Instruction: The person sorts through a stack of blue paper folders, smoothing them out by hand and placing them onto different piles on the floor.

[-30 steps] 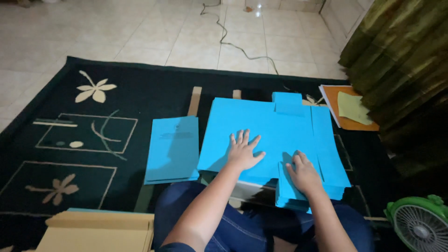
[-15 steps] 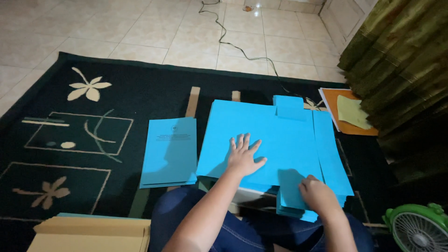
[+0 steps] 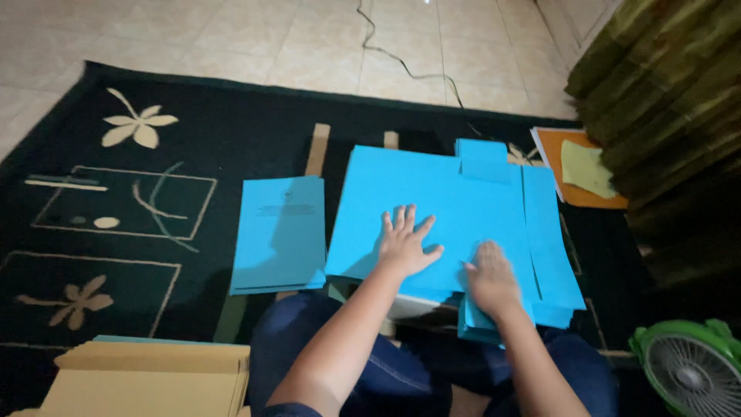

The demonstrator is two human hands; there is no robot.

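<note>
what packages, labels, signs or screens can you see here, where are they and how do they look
No screens or signs.
Blue folder stack: on the rug left of the left hand, rectangular, with a small dark print near the top.
Cardboard stack: bottom left, flat, tan.
Orange folder: right, under a yellow sheet.

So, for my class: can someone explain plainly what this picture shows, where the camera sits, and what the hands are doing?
The camera sits on a person's head and looks down, so you see their own arms and lap. They sit on a dark patterned rug. The left hand lies flat, fingers spread, on a large blue sheet. The right hand presses on the same blue paper near its lower edge. Neither hand grips anything. Beside them lies a stack of blue folders, with brown cardboard at the lower left and a green fan at the lower right.
</note>
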